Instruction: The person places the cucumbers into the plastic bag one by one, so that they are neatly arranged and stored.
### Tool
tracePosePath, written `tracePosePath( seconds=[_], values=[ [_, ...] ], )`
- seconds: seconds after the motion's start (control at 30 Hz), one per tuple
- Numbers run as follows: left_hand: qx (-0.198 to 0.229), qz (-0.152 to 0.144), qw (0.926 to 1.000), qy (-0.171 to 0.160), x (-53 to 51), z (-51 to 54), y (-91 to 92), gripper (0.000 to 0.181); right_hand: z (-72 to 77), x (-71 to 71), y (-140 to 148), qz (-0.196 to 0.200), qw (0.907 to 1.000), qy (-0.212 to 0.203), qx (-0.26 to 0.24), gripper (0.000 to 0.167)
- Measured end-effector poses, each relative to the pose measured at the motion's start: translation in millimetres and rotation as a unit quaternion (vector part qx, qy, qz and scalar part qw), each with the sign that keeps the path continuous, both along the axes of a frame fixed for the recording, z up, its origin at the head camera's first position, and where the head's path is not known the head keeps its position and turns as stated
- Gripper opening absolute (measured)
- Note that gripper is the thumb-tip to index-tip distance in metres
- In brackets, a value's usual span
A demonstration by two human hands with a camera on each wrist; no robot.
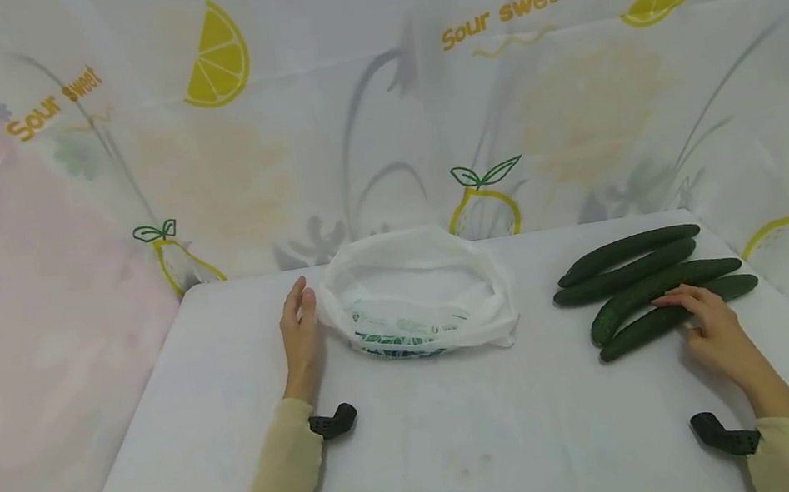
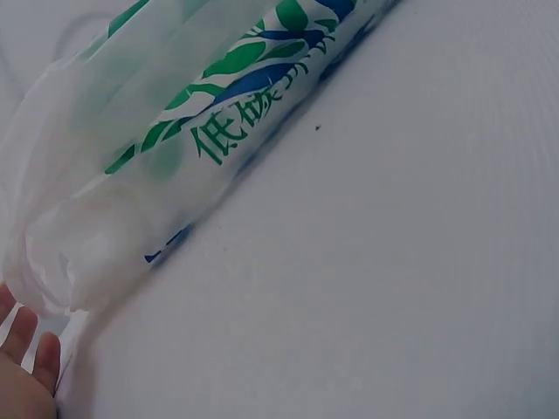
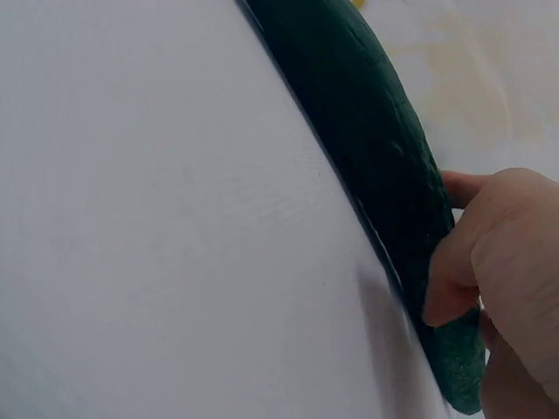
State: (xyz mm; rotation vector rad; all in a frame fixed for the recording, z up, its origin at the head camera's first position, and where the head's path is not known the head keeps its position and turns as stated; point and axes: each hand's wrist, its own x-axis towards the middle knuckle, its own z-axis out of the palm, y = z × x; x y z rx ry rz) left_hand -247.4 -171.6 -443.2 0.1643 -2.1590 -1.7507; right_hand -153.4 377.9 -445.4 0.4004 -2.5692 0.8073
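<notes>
Four cucumbers (image 1: 630, 304) by the worktop's (image 1: 497, 433) right edge, one bag (image 1: 415, 335) near the far.
Our right hand (image 1: 717, 335) pinches and partly hides the nearest; our empty left hand (image 1: 299, 339), fingers extended, flanks the bag; cloth (image 1: 376, 114) behind.

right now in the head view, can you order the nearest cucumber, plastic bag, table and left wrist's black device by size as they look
Largest to smallest:
1. table
2. plastic bag
3. nearest cucumber, partly covered
4. black device
</notes>
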Motion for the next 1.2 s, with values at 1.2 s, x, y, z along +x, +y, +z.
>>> tracePosePath(
  seconds=[1.2],
  values=[
    [-0.085, -0.015, 0.9962, -0.006, -4.1, -12.0, 10.1, 0.048, -4.6, 0.5, 4, -0.028, 0.9919, 0.113, 0.050, 0.045]
  ],
)
